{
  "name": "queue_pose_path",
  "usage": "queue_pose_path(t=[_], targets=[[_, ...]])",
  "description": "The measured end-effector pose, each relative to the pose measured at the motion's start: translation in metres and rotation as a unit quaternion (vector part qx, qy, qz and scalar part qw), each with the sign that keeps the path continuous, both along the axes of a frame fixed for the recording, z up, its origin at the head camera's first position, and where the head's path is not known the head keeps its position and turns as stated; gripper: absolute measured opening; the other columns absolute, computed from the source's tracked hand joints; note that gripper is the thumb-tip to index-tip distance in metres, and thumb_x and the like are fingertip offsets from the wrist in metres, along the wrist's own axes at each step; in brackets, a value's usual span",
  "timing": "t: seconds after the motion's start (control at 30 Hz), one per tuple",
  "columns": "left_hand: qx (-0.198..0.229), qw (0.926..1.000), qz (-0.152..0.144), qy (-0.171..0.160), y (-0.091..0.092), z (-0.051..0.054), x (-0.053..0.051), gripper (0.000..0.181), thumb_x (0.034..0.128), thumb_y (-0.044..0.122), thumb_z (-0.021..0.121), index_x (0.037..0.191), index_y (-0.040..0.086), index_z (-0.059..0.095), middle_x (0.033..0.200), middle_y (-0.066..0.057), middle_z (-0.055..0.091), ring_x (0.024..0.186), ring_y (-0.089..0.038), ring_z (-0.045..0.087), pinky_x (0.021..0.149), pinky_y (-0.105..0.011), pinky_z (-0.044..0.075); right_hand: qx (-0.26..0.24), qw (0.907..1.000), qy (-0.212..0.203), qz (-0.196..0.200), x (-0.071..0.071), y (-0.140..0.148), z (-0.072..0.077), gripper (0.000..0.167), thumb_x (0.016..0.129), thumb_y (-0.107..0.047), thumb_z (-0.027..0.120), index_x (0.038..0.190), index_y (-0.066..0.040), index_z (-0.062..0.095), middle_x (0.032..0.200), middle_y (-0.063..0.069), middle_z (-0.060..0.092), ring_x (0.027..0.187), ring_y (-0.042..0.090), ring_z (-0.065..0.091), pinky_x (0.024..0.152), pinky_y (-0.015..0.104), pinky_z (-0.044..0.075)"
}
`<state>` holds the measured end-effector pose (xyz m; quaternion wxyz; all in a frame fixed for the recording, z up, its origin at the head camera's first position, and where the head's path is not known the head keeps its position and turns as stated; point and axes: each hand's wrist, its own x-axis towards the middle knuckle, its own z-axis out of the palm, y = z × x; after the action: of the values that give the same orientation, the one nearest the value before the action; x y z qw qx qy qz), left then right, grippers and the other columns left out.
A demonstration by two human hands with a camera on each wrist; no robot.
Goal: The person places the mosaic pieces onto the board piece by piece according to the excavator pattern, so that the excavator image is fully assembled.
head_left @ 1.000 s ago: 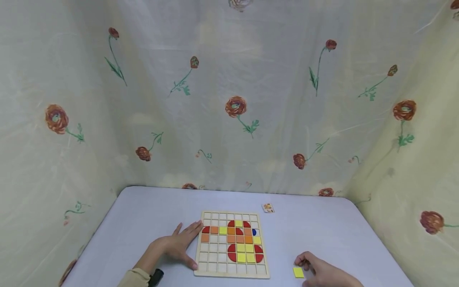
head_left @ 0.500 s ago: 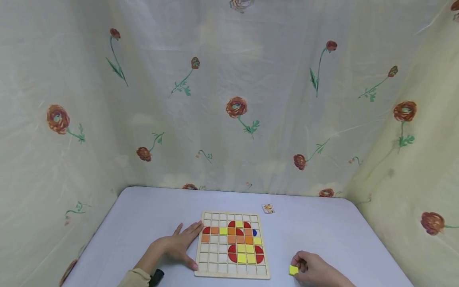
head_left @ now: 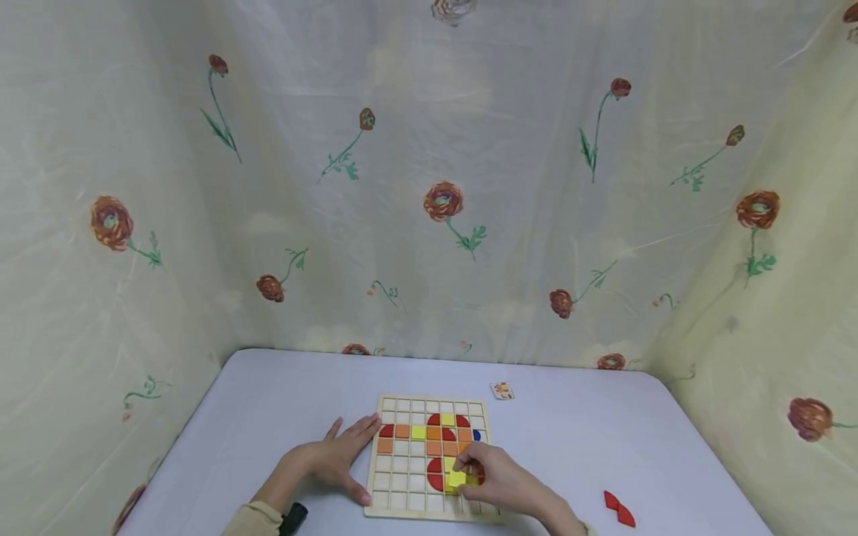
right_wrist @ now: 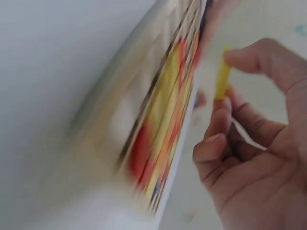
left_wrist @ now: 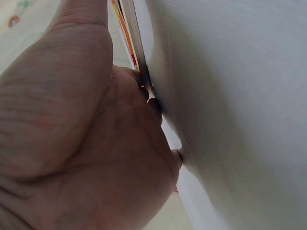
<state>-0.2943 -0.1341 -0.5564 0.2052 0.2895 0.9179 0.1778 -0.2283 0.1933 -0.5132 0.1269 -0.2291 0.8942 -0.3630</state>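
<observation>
A wooden grid board (head_left: 399, 500) lies on the white table, with red, orange, yellow and blue tiles set in several of its squares. My left hand (head_left: 333, 456) rests along the board's left edge, fingers spread straight, the thumb at the near corner and fingertips farther up. In the left wrist view the palm (left_wrist: 115, 158) stands close against the board's side. Over the lower right part of the board, my right hand (head_left: 499, 480) pinches a yellow square tile (right_wrist: 222, 74) between thumb and fingertips. The right wrist view shows this tile held apart from the board. That hand hides some squares.
Two red pieces (head_left: 619, 509) lie on the table to the right. A small printed card (head_left: 501, 391) lies beyond the board's far right corner. Flower-patterned curtains (head_left: 442, 298) surround the table at the back and sides.
My right hand took up the yellow tile from the table at right and carried it left over the board. Two red pieces came into sight. My left hand stayed put.
</observation>
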Motion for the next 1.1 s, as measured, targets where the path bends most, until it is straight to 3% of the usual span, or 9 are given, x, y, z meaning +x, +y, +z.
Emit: queue_pose_path(t=[0.23, 0.47, 0.73, 0.93, 1.1], targets=[[-0.012, 0.9999, -0.009, -0.001, 0.002, 0.011, 0.005, 0.127, 0.0632, 0.072, 0.072, 0.156, 0.012, 0.010, 0.164, -0.005, 0.006, 0.151, -0.026, 0.005, 0.118, -0.062, -0.003, 0.016, 0.9993, 0.025, 0.021, -0.016, -0.067, 0.002, 0.019, 0.080, -0.020, 0.077, 0.095, -0.013, 0.067, 0.086, -0.007, 0.061, 0.074, 0.004, 0.052, 0.064, 0.016, 0.046], [-0.015, 0.9998, -0.009, -0.001, 0.004, 0.013, 0.007, 0.124, 0.0660, 0.070, 0.072, 0.156, 0.012, 0.010, 0.165, -0.004, 0.005, 0.151, -0.025, 0.005, 0.118, -0.062, -0.003, 0.028, 0.9990, 0.018, 0.030, -0.032, -0.106, -0.007, 0.017, 0.080, -0.014, 0.076, 0.094, -0.012, 0.068, 0.085, -0.007, 0.063, 0.071, 0.002, 0.053, 0.066, 0.017, 0.048], [-0.014, 0.9998, -0.012, -0.002, 0.004, 0.011, 0.005, 0.124, 0.0658, 0.070, 0.072, 0.156, 0.012, 0.009, 0.164, -0.003, 0.005, 0.152, -0.024, 0.004, 0.118, -0.063, -0.002, 0.025, 0.9992, -0.005, 0.032, -0.041, -0.116, -0.018, 0.014, 0.081, -0.011, 0.074, 0.093, -0.012, 0.067, 0.084, -0.007, 0.060, 0.070, 0.004, 0.053, 0.063, 0.018, 0.048], [-0.017, 0.9998, -0.012, 0.002, 0.003, 0.011, 0.004, 0.125, 0.0654, 0.071, 0.072, 0.156, 0.012, 0.010, 0.164, -0.003, 0.006, 0.151, -0.024, 0.005, 0.118, -0.063, -0.002, 0.023, 0.9992, 0.000, 0.034, -0.048, -0.116, -0.017, 0.014, 0.082, -0.009, 0.075, 0.094, -0.012, 0.069, 0.085, -0.007, 0.063, 0.073, 0.002, 0.054, 0.068, 0.017, 0.049], [-0.014, 0.9998, -0.010, -0.003, 0.003, 0.011, 0.005, 0.124, 0.0659, 0.070, 0.073, 0.156, 0.011, 0.010, 0.164, -0.004, 0.006, 0.151, -0.024, 0.005, 0.117, -0.063, -0.002, 0.026, 0.9990, -0.005, 0.035, -0.047, -0.118, -0.014, 0.014, 0.082, -0.008, 0.076, 0.094, -0.011, 0.071, 0.083, -0.007, 0.064, 0.071, 0.003, 0.054, 0.067, 0.017, 0.049]])
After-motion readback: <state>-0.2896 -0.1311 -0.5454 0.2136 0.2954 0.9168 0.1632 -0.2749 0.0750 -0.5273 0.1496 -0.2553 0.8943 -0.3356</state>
